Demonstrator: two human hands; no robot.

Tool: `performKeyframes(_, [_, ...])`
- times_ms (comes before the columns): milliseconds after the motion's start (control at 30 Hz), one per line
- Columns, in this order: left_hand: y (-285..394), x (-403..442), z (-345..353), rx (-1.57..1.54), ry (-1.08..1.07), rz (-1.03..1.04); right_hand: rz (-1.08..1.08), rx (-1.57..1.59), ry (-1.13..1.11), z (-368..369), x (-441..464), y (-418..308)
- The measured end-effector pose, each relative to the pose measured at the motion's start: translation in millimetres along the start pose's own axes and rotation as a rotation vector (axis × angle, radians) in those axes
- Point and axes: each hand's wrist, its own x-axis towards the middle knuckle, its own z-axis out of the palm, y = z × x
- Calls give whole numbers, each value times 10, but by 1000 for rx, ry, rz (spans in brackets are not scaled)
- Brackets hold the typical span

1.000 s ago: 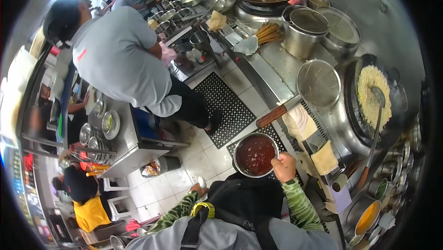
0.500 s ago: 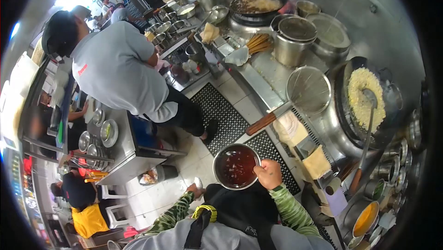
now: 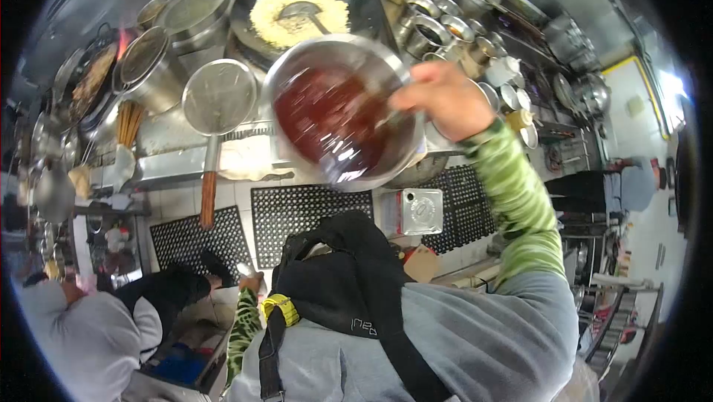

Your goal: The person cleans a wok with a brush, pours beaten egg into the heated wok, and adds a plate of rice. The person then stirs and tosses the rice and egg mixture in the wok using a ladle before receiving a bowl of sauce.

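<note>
My right hand grips the rim of a round steel bowl, thumb on the near side, in the middle of the head view. Dark reddish-brown liquid fills much of it, its surface shiny and blurred. The bowl is raised in front of the counter and partly covers a black wok. In that wok lie yellow-white grains with a ladle resting in them. Low on the left, my left hand is closed around a small shiny pale object that I cannot make out.
A wooden-handled strainer lies across the counter edge. Several steel pots stand at the back right. Behind the bowl is a square tin by black floor mats. A co-worker in grey stands at lower left.
My view has turned right, bringing the wok to the front. My right hand has lifted the bowl up and forward, nearer the camera. My left hand stays low.
</note>
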Motion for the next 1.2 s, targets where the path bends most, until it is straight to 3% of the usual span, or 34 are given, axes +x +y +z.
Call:
performKeyframes(67, [36, 146, -113, -87, 22, -37, 46, 55, 210, -677, 83, 223])
performKeyframes(133, [74, 251, -186, -160, 40, -53, 202, 45, 288, -1122, -9, 35])
performKeyframes(267, [24, 573, -153, -249, 75, -11, 270, 144, 544, -2009, -12, 428])
performKeyframes(367, [40, 638, -218, 140, -111, 174, 323, 150, 717, -2590, 55, 797])
performKeyframes(433, [210, 617, -153, 159, -132, 39, 360, 165, 798, -2955, 125, 1128])
performKeyframes(500, [474, 452, -173, 210, 43, 47, 340, 242, 816, -3283, 319, 1515])
performKeyframes(567, [766, 415, -74, 58, 135, -225, 379, 242, 894, -3527, 469, 1833])
performKeyframes(633, [1044, 250, -272, -162, 63, -59, 405, 271, 951, -3714, 636, 2135])
performKeyframes(667, [1297, 71, -333, -25, 34, -141, 392, 301, 955, -3801, 713, 2323])
performKeyframes(967, [2155, 36, -99, -139, 286, -348, 426, 325, 1068, -4040, 1379, 2992])
performKeyframes(1033, [2243, -51, -141, -326, 240, -278, 440, 219, 1079, -4060, 1438, 3150])
performKeyframes(1067, [2234, -50, -121, -345, 239, -258, 428, 362, 1053, -4072, 1474, 3222])
performKeyframes(1200, [2040, 37, -16, -402, 225, -74, 483, 377, 1059, -3992, 1508, 3300])
